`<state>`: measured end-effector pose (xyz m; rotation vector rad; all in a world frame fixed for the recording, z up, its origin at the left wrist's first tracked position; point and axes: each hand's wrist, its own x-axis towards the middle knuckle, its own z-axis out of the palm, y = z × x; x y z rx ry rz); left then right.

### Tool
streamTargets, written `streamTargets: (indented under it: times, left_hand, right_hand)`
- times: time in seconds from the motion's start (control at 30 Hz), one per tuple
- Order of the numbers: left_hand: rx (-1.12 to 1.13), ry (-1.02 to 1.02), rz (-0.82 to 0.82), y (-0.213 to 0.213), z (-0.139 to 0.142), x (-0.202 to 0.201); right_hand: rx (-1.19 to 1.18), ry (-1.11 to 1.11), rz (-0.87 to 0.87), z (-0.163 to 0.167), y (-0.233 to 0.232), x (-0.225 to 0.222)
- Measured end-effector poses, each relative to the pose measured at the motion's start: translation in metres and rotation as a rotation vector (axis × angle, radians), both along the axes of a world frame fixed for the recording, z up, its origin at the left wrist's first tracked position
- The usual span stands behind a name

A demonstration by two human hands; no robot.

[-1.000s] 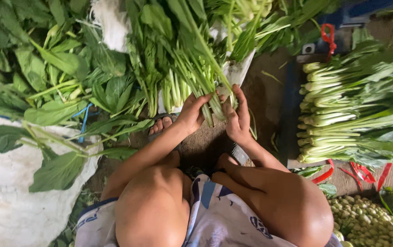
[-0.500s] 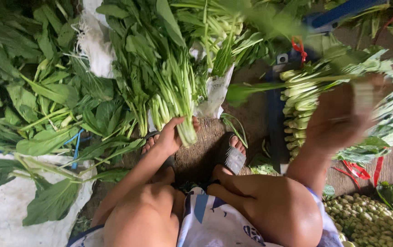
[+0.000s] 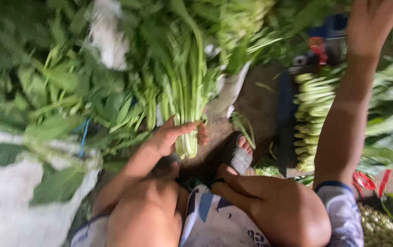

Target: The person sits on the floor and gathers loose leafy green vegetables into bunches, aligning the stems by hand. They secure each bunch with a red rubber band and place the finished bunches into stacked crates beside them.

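Note:
My left hand (image 3: 171,135) grips the pale stem ends of a bunch of leafy greens (image 3: 185,91), holding it upright in front of my knees. My right hand (image 3: 372,18) is raised far to the upper right, partly cut by the frame's top edge, above a stack of bundled greens (image 3: 313,119). Whether it holds anything cannot be told. I squat with both knees in view and my feet on sandals (image 3: 240,158) below the bunch.
Loose leafy greens (image 3: 55,87) pile up on the left over a white sack (image 3: 9,201). Red rubber bands (image 3: 365,180) lie at the right, near a heap of small pale green fruits (image 3: 381,228). Bare ground (image 3: 258,98) shows between the piles.
Both hands were on the bunch; my right hand let go and swung up to the upper right. The left hand keeps hold of the stems, and the view has tilted and blurred.

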<state>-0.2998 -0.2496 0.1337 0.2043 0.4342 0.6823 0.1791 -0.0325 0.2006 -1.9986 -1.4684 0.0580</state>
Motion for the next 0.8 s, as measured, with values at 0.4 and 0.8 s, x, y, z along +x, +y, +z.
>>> streamTargets:
  times: [0.4, 0.8]
  left_hand:
    - [0.114, 0.083, 0.552, 0.019, 0.0, -0.085]
    - [0.41, 1.576, 0.212, -0.035, -0.162, -0.039]
  right_hand:
    - [-0.8, 0.605, 0.878, -0.124, -0.148, -0.244]
    - [-0.867, 0.233, 0.722, -0.149, -0.18, -0.306]
